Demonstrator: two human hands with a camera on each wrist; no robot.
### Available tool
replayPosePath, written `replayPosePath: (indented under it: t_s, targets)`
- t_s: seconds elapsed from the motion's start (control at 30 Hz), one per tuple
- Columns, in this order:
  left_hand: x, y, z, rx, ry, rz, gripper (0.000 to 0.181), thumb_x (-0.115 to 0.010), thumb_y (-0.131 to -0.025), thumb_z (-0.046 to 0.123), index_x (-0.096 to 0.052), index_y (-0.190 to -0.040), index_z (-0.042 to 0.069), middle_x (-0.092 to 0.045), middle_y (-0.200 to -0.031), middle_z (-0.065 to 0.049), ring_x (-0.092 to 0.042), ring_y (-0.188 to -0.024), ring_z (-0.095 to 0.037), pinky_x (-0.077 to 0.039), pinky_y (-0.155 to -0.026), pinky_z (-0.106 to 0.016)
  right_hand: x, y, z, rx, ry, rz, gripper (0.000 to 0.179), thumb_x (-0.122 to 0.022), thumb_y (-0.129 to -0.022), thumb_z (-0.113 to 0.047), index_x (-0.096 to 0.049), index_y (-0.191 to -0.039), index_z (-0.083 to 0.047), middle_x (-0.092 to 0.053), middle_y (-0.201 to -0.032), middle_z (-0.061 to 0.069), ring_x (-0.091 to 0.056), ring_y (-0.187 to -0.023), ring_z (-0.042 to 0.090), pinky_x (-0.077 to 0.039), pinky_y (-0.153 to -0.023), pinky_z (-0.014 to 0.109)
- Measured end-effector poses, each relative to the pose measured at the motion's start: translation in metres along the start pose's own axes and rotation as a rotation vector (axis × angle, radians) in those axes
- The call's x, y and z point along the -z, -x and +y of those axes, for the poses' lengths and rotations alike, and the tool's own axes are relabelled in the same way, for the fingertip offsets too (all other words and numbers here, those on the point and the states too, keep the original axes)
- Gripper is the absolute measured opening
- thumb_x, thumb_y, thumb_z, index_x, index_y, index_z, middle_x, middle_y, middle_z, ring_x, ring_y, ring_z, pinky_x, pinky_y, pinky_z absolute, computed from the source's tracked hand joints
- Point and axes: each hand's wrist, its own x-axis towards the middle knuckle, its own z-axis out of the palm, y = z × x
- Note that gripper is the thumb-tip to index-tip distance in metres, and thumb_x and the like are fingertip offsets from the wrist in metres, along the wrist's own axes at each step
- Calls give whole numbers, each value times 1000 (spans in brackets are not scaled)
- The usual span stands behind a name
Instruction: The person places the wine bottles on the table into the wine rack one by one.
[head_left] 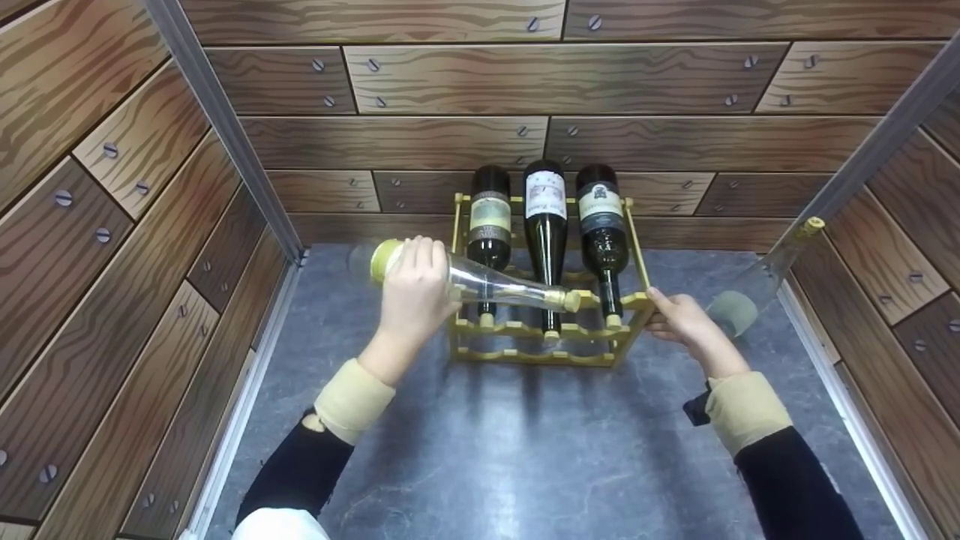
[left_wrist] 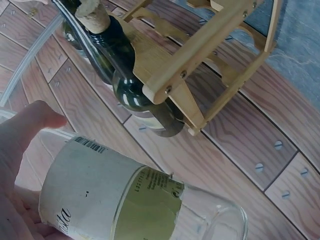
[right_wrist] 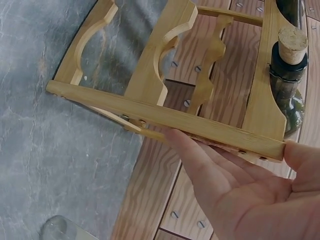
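Three dark wine bottles (head_left: pixel 546 217) lie side by side in the top tier of a small wooden wine rack (head_left: pixel 551 330), corks toward the person, on a grey stone-patterned counter (head_left: pixel 525 450) walled in by wood-plank panels (head_left: pixel 112 262). One clear empty bottle (head_left: pixel 480 283) is held crosswise in front of the rack, just above its front rail, cork end pointing to the right, base to the left. Left hand (head_left: pixel 416 289): fingers curled over the bottle's labelled body near the base, thumb underneath, wrist raised, forearm angled in from the lower left. Right hand (head_left: pixel 675 319): fingers straight along the underside of the rack's right end rail, thumb at its corner, steadying the frame rather than clasping it; forearm low, from the lower right. A second clear bottle (head_left: pixel 757 289) leans against the right wall, untouched. Judgement for slotting the held bottle well: turn it base-first toward a free cradle on the lower tier, keep the rack braced, and slide it in level so that it clears the corks above.
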Motion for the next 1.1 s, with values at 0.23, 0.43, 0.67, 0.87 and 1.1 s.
replayPosePath:
  t_s: [0.23,0.43,0.67,0.87,1.1]
  targets:
    - [-2,2,1,6,-14,46,45,-80,-69,9,-74,-112,-2,-78,-108,-16,-75,-105,-32,-63,-100,-40,9,9,-18,82,168,107,65,-34,-116,-34,-55,-128,27,-70,-109,40,-70,-87,12,-64,-82,24]
    - [-2,2,1,-1,-10,20,47,-80,-69,8,-73,-114,-2,-78,-109,-17,-75,-112,-34,-58,-109,-42,11,30,-57,218,357,235,65,-38,-116,-39,-54,-139,19,-61,-130,44,-59,-124,57,-50,-112,62]
    - [-2,1,5,-15,22,-10,51,-82,-67,9,-72,-116,-3,-77,-113,-18,-74,-110,-33,-57,-111,-41,-11,65,-112,341,469,353,84,-49,-110,-56,-34,-160,9,-39,-162,34,-39,-150,54,-29,-128,64]
    - [-4,-2,10,-35,18,-7,52,-88,-69,9,-71,-117,-3,-77,-115,-19,-74,-111,-33,-58,-111,-41,-48,95,-147,479,557,378,97,-59,-101,-65,-29,-164,2,-31,-169,28,-31,-157,51,-25,-130,64]
    - [-6,-4,18,-50,1,-4,49,-88,-70,9,-72,-115,-2,-77,-114,-17,-75,-110,-32,-58,-110,-41,-98,109,-159,663,717,369,98,-72,-97,-53,-29,-162,6,-32,-169,28,-37,-155,48,-30,-131,58]
